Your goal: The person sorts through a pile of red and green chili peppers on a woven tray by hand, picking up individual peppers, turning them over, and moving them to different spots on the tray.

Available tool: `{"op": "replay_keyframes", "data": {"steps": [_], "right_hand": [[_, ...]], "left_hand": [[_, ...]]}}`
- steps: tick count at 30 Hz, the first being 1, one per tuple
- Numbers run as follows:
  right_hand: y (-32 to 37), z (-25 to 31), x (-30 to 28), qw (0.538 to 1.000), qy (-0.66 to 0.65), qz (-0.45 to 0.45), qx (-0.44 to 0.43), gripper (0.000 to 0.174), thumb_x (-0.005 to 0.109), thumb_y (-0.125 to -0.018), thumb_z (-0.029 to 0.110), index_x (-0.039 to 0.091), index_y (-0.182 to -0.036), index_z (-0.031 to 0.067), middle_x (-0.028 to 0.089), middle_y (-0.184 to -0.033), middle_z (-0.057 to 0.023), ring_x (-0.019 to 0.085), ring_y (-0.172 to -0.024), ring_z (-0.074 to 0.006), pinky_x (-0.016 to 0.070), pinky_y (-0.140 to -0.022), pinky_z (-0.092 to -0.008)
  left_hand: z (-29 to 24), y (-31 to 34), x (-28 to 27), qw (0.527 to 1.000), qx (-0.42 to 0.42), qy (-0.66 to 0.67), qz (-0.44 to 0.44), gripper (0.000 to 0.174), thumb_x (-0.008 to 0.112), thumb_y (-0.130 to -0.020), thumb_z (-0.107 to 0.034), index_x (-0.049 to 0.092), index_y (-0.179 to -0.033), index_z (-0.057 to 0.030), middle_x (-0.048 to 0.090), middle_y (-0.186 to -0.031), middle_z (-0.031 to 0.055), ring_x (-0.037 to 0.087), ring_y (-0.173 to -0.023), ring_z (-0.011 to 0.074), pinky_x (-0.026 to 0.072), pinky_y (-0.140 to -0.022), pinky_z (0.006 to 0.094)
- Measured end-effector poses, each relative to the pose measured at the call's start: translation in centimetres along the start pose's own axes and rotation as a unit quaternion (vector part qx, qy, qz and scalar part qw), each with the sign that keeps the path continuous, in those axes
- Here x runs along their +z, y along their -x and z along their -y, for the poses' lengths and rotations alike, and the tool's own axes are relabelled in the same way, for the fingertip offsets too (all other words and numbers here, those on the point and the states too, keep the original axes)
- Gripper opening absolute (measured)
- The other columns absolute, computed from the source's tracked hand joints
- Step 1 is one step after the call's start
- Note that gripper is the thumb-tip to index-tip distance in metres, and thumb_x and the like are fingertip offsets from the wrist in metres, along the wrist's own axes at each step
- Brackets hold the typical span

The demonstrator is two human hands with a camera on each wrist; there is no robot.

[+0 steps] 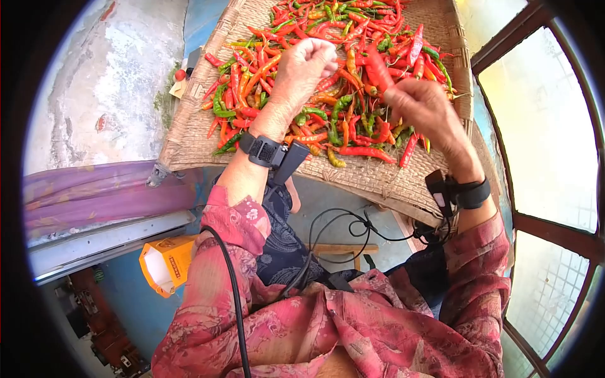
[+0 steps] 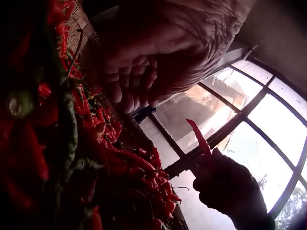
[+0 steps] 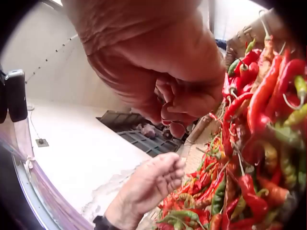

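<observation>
Head view: right grip (image 1: 428,112) pinches red pepper (image 1: 379,68); left grip (image 1: 299,70), loosely curled, appears empty. Sorting seems underway; next, presumably, controlled release.

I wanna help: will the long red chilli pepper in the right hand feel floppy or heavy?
The long, tapered red chilli pepper probably isn't floppy: it sticks out unsupported from the right hand. Its slim shape suggests it's light.

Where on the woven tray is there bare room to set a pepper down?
The woven tray is bare between the peppers and its near rim, and along its left rim. Its middle, between left hand and right hand, is crowded.
</observation>
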State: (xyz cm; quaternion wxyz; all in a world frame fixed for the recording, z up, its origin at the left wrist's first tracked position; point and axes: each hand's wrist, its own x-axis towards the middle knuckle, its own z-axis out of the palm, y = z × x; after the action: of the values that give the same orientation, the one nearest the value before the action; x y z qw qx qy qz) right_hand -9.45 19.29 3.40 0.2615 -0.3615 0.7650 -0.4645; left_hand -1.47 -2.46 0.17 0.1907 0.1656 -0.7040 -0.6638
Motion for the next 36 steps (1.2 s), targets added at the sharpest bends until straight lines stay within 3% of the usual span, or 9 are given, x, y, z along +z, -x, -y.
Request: {"op": "replay_keyframes", "data": {"steps": [2, 5, 7, 13, 23, 25, 30, 32, 36], "right_hand": [[-0.7, -0.3, -1.4, 0.992, -0.092, -0.088, -0.021, 0.038, 0.058, -0.089, 0.032, 0.063, -0.100, -0.0033, 0.062, -0.073, -0.0043, 0.054, -0.061, -0.0071, 0.0445, -0.052, -0.0239], [-1.7, -1.5, -2.6, 0.970, -0.097, -0.211, -0.073, 0.046, 0.057, -0.090, 0.033, 0.057, -0.115, -0.0056, 0.064, -0.085, -0.0075, 0.057, -0.069, -0.0079, 0.0497, -0.060, -0.0229], [-1.4, -1.8, -2.4, 0.964, -0.104, -0.236, -0.067, 0.043, 0.058, -0.090, 0.030, 0.057, -0.113, -0.0062, 0.064, -0.085, -0.0083, 0.059, -0.070, -0.0096, 0.0506, -0.063, -0.0233], [-0.4, -1.7, -0.1, 0.983, -0.012, -0.120, -0.137, 0.029, 0.061, -0.087, 0.018, 0.061, -0.109, -0.0001, 0.064, -0.076, -0.0057, 0.057, -0.065, -0.0085, 0.0474, -0.058, -0.0248], [-1.0, -1.5, 0.6, 0.980, -0.074, -0.162, -0.088, 0.016, 0.062, -0.086, 0.014, 0.062, -0.091, -0.0011, 0.060, -0.067, -0.0024, 0.054, -0.056, -0.0062, 0.0461, -0.050, -0.0220], [-1.4, -1.3, -1.4, 0.952, -0.156, -0.228, -0.134, 0.020, 0.062, -0.087, 0.016, 0.061, -0.095, -0.0025, 0.061, -0.072, -0.0041, 0.056, -0.061, -0.0066, 0.0477, -0.052, -0.0211], [-1.9, -2.5, -2.6, 0.916, -0.239, -0.311, -0.085, 0.059, 0.065, -0.086, 0.023, 0.038, -0.129, -0.0075, 0.063, -0.085, -0.0120, 0.061, -0.068, -0.0136, 0.0510, -0.056, -0.0239], [-1.1, -2.5, -2.6, 0.940, -0.238, -0.241, -0.040, 0.072, 0.064, -0.086, 0.025, 0.025, -0.137, -0.0073, 0.063, -0.086, -0.0148, 0.062, -0.068, -0.0153, 0.0514, -0.055, -0.0247], [-0.6, -2.1, -1.7, 0.982, -0.128, -0.134, -0.041, 0.033, 0.056, -0.090, 0.019, 0.055, -0.111, -0.0058, 0.063, -0.081, -0.0092, 0.060, -0.063, -0.0112, 0.0490, -0.055, -0.0234]], "left_hand": [[0.5, 0.5, 0.0, 0.978, 0.052, -0.192, 0.060, 0.019, 0.064, -0.084, -0.023, 0.063, -0.089, -0.0045, 0.064, -0.082, 0.0071, 0.062, -0.077, 0.0152, 0.0501, -0.069, 0.0288], [2.8, 1.5, 0.6, 0.801, 0.166, -0.558, 0.138, 0.024, 0.067, -0.076, -0.028, 0.064, -0.081, -0.0050, 0.063, -0.078, 0.0131, 0.061, -0.076, 0.0305, 0.0473, -0.067, 0.0392], [3.3, 1.8, 1.0, 0.760, 0.200, -0.602, 0.145, 0.026, 0.066, -0.075, -0.029, 0.062, -0.084, -0.0046, 0.063, -0.077, 0.0135, 0.061, -0.076, 0.0315, 0.0460, -0.065, 0.0403], [0.9, 1.4, 2.2, 0.937, 0.134, -0.302, 0.112, 0.025, 0.061, -0.086, -0.024, 0.053, -0.099, -0.0048, 0.062, -0.078, 0.0111, 0.061, -0.072, 0.0199, 0.0462, -0.063, 0.0337], [0.8, 2.8, 3.6, 0.962, 0.179, -0.155, 0.137, 0.021, 0.061, -0.088, -0.019, 0.052, -0.100, -0.0044, 0.065, -0.086, 0.0053, 0.062, -0.073, 0.0115, 0.0500, -0.065, 0.0266], [1.1, 1.9, 2.3, 0.964, 0.089, -0.203, 0.144, 0.022, 0.057, -0.091, -0.023, 0.052, -0.100, -0.0036, 0.065, -0.086, 0.0052, 0.061, -0.074, 0.0107, 0.0503, -0.065, 0.0259], [2.7, 1.2, 2.9, 0.872, 0.145, -0.444, 0.147, 0.025, 0.053, -0.088, -0.017, 0.050, -0.111, -0.0061, 0.061, -0.086, 0.0239, 0.059, -0.082, 0.0408, 0.0479, -0.070, 0.0443], [4.3, 0.7, 3.5, 0.846, 0.155, -0.487, 0.154, 0.028, 0.053, -0.088, -0.017, 0.048, -0.114, -0.0075, 0.062, -0.087, 0.0225, 0.060, -0.082, 0.0396, 0.0478, -0.070, 0.0443], [4.5, 0.3, 3.9, 0.861, 0.156, -0.465, 0.137, 0.020, 0.057, -0.086, -0.018, 0.056, -0.102, -0.0060, 0.062, -0.083, 0.0185, 0.061, -0.076, 0.0354, 0.0476, -0.067, 0.0411]]}}
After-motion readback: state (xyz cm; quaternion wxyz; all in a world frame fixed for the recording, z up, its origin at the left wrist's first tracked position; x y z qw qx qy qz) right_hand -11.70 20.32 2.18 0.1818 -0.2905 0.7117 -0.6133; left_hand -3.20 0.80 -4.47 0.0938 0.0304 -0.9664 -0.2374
